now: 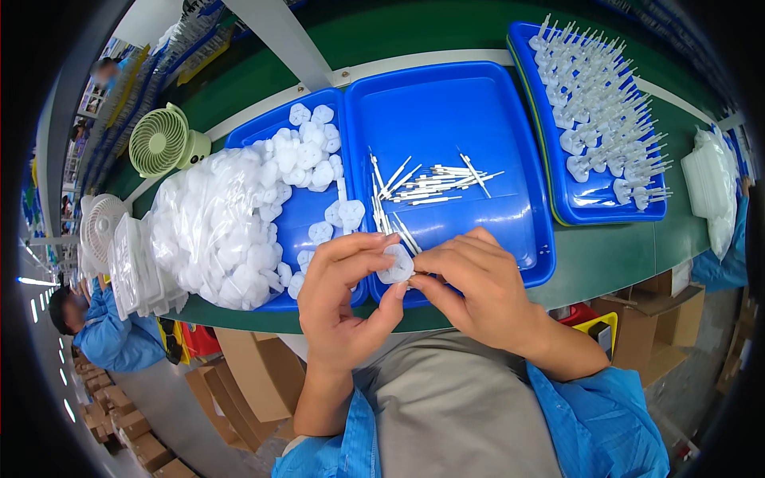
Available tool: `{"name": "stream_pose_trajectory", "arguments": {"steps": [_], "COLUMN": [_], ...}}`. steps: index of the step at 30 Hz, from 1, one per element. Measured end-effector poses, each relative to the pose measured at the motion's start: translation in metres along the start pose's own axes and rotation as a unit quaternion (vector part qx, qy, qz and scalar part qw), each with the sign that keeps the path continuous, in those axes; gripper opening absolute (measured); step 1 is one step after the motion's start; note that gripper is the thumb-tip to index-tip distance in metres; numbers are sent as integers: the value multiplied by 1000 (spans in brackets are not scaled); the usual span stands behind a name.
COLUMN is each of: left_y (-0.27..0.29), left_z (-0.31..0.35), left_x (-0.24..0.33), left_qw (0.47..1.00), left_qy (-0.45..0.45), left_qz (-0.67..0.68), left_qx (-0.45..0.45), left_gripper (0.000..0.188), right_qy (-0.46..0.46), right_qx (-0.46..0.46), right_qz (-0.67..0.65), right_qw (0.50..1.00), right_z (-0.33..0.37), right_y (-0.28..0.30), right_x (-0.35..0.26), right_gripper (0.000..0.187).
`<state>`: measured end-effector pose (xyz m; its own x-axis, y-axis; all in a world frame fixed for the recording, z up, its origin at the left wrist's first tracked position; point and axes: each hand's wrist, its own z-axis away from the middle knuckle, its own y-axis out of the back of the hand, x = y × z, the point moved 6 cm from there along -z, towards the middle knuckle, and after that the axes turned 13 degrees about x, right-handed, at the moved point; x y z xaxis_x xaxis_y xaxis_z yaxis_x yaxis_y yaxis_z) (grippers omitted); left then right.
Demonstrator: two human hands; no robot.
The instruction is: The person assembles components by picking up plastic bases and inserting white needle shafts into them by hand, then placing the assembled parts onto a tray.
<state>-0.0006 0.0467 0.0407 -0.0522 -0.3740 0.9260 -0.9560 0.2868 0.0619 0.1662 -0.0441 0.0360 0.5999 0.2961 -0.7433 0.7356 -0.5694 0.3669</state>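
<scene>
In front of my body, my left hand (344,291) pinches a translucent white petal-edged plastic disc (395,264) between thumb and fingers. My right hand (476,285) is closed in a pinch against the disc's right side; whatever its fingertips hold is hidden. Just beyond both hands, a blue tray (446,103) carries a loose pile of thin white rods (434,185). To its left, another blue tray (307,215) has loose white discs (301,151) and a clear plastic bag (211,215) full of them. At the right, a blue tray (590,209) bears many discs with upright rods (598,111).
A green fan (159,142) and a white fan (102,227) stand at the left. White bagged packs lie at both ends of the green table (613,255). Cardboard boxes (259,374) sit below its near edge. A person in blue (119,331) is at far left.
</scene>
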Motion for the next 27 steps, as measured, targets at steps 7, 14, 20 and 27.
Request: {"name": "stream_pose_trajectory", "arguments": {"steps": [7, 14, 20, 27], "left_y": [0, -1, -3, 5], "left_z": [0, -1, 11, 7], "left_x": [9, 13, 2, -5], "left_qw": [994, 988, 998, 999], "left_qy": [-70, -110, -40, 42], "left_qz": [-78, -99, 22, 33], "left_qx": [-32, -54, -32, -9], "left_gripper": [34, 33, 27, 29], "right_qy": [11, 8, -1, 16], "right_qx": [10, 19, 18, 6], "right_qz": [-3, 0, -4, -7], "right_qw": [1000, 1000, 1000, 1000], "right_z": [2, 3, 3, 0], "right_y": [1, 2, 3, 1], "right_x": [-4, -4, -5, -8], "right_gripper": [24, 23, 25, 23]}}
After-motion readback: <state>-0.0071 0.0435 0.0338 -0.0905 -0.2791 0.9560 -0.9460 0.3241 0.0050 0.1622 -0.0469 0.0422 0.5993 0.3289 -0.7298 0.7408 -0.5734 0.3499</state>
